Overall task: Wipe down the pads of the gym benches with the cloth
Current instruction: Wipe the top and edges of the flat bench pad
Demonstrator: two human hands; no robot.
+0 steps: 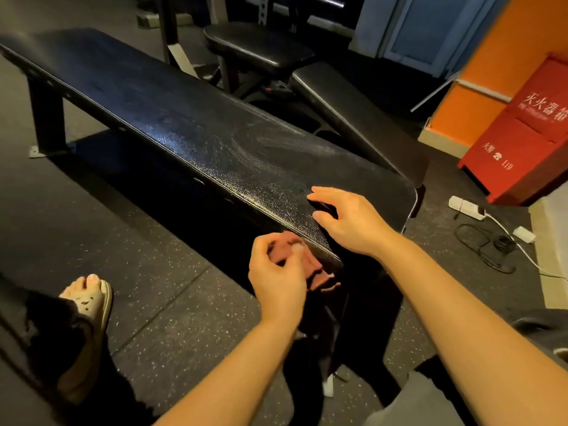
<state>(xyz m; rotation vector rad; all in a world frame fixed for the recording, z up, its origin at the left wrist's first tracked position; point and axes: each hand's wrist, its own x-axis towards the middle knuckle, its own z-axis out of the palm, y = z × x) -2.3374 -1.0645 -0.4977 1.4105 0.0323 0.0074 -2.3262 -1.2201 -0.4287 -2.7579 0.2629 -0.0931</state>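
A long black flat bench pad [190, 130] runs from far left to near right. My left hand [278, 273] grips a reddish-brown cloth [316, 269] just off the pad's near edge, by its right end. My right hand [344, 219] hovers over or touches the pad's near right corner, fingers curved and holding nothing that I can make out. A second bench with a black seat pad [261, 47] and an inclined back pad [356, 118] stands behind.
A red fire-extinguisher box [522, 133] stands at the right against an orange wall. A white power strip [465, 207] and cables lie on the floor beside it. My foot in a sandal [89, 305] is at lower left on speckled rubber flooring.
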